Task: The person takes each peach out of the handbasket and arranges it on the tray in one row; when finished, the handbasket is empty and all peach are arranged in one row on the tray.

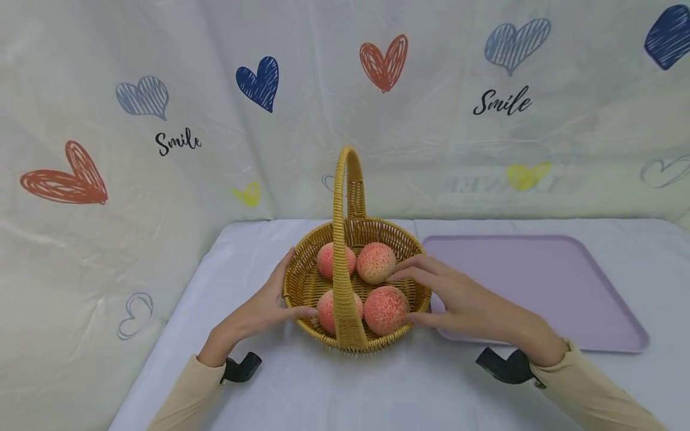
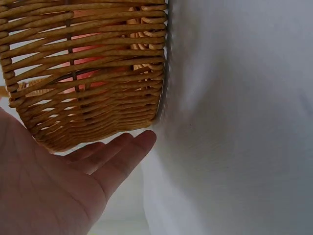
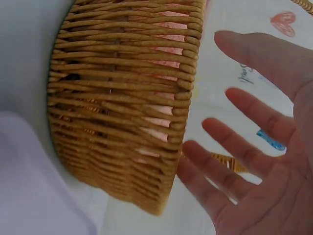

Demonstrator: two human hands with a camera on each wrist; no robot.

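Observation:
A brown wicker basket [image 1: 353, 341] with a tall arched handle stands on the white-covered table. Several pink, peach-like round fruits lie inside: a far right peach [image 1: 376, 263], a near right peach [image 1: 386, 310], and others partly behind the handle. My left hand [image 1: 268, 302] holds the basket's left side, thumb over the rim; in the left wrist view its fingers [image 2: 122, 156] lie along the outer wall. Over the right rim reaches my right hand [image 1: 458, 296], fingers spread, fingertips close to the far right peach and thumb beside the near right one. Whether they touch, I cannot tell.
A pale purple tray [image 1: 539, 287] lies flat to the right of the basket, partly beneath my right hand and forearm. Behind the table hangs a white cloth [image 1: 323, 108] printed with hearts and words. Black wrist mounts [image 1: 507, 366] sit on both forearms.

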